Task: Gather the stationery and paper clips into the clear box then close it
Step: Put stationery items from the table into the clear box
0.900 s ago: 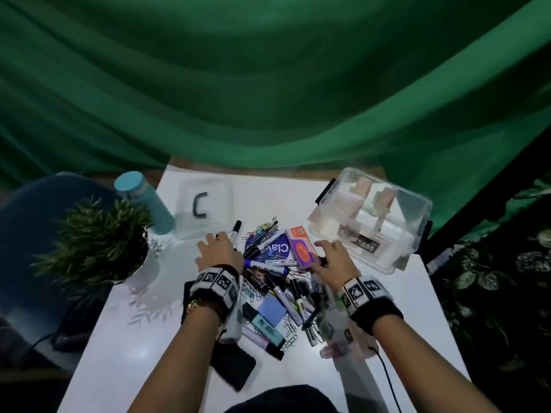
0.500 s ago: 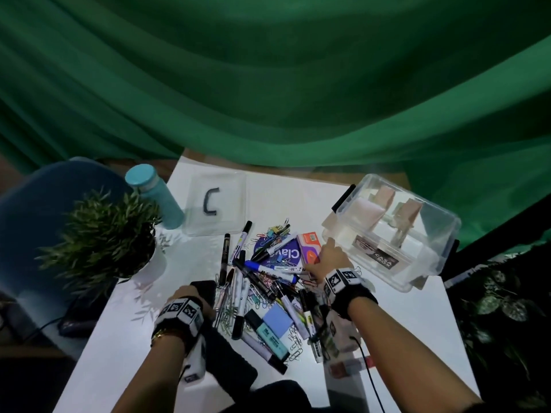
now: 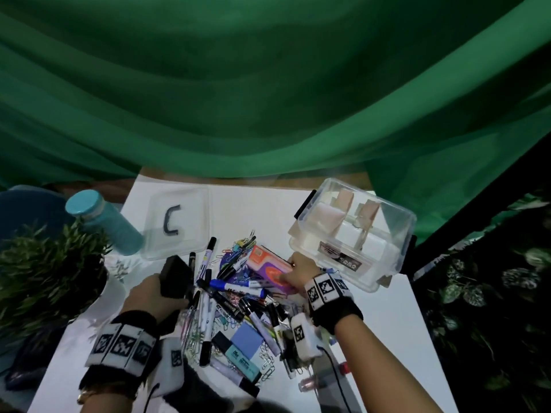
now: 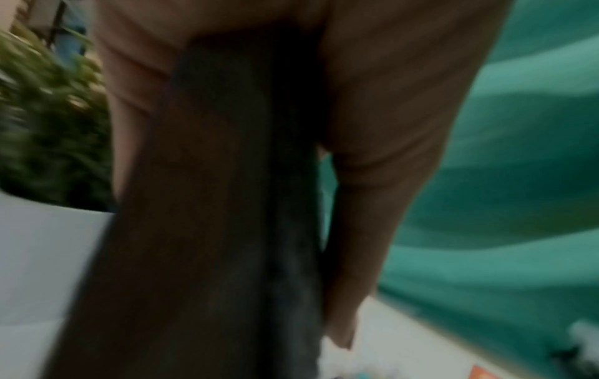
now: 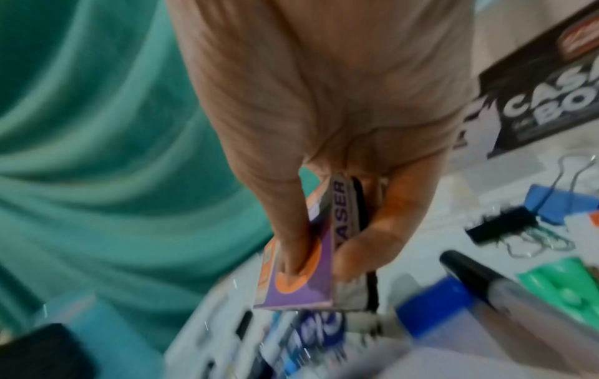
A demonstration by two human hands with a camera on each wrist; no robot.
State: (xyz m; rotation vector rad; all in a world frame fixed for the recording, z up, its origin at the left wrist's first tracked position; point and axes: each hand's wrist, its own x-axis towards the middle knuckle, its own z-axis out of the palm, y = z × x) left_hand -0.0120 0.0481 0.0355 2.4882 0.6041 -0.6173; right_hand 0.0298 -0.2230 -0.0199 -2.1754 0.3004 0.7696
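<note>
Markers, pens and paper clips lie in a heap (image 3: 238, 311) in the middle of the white table (image 3: 384, 338). My right hand (image 3: 293, 271) pinches an orange and purple eraser box (image 3: 265, 265) at the heap's far right; thumb and fingers clamp the eraser box (image 5: 301, 259) on its faces. The left hand (image 3: 164, 290) grips a black block-shaped object (image 3: 176, 272) above the heap's left side; that black object (image 4: 227, 205) fills the blurred wrist view. The clear box (image 3: 384, 254) stands open just right of my right hand. Its lid (image 3: 190, 210) lies flat at the back left.
A teal bottle (image 3: 101, 225) and a potted plant (image 3: 50, 269) stand along the left edge. Black and blue binder clips (image 5: 505, 223) lie beside the box label. A dark flat item (image 3: 202, 389) sits at the near edge. A green curtain (image 3: 268, 99) hangs behind.
My left hand drew back to the near left, then rose with the black object in its grip. My right hand shifted toward the box and took hold of the eraser box.
</note>
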